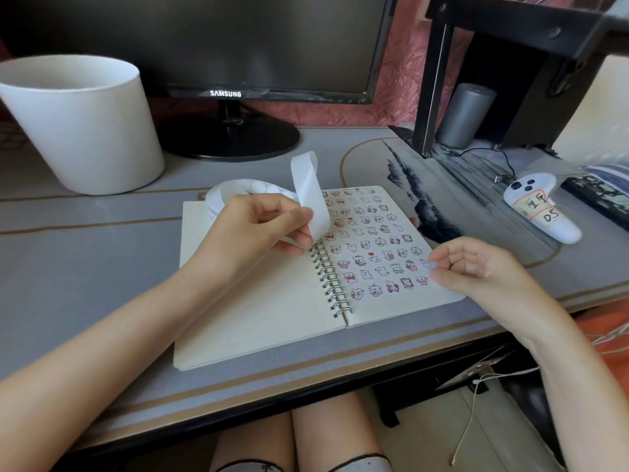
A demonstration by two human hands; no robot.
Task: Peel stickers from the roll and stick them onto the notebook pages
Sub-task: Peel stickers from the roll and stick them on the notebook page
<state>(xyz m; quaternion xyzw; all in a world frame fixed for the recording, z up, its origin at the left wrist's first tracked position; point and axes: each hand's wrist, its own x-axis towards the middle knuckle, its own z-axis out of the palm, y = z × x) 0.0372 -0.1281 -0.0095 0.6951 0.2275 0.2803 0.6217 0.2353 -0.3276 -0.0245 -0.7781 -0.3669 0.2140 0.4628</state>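
In the head view, an open spiral-bound notebook with cream pages (258,318) is seen lying flat on a grey desk mat with tan stripes (85,267); its left page is bare; its right page is filled with rows of little cartoon animal stickers (371,240); the two pages are joined by silver wire rings (332,284).

The white paper sticker roll (308,195) is held up over the top of the notebook by the left hand (262,226); the strip is pinched between the thumb and the curled fingers; a loose loop of the strip is curled upward above the rings; the round part of the roll is partly hidden behind the hand, near the top of the left page.

The right hand (476,267) is held at the right edge of the right page; its fingers are curled in close; a small pale cartoon sticker (426,264) is pinched at the tips of the thumb and first finger, just beside the last column of stuck stickers; whether it is touching the page cannot be told.

A big white plastic bucket (85,131) is placed at the back left; a black flat monitor on a round stand (204,39) is set behind the notebook; a white hand controller with paper labels (541,206) is laid on the right, well apart from the notebook; a grey round can (464,115) is stood under a black shelf frame (439,73).
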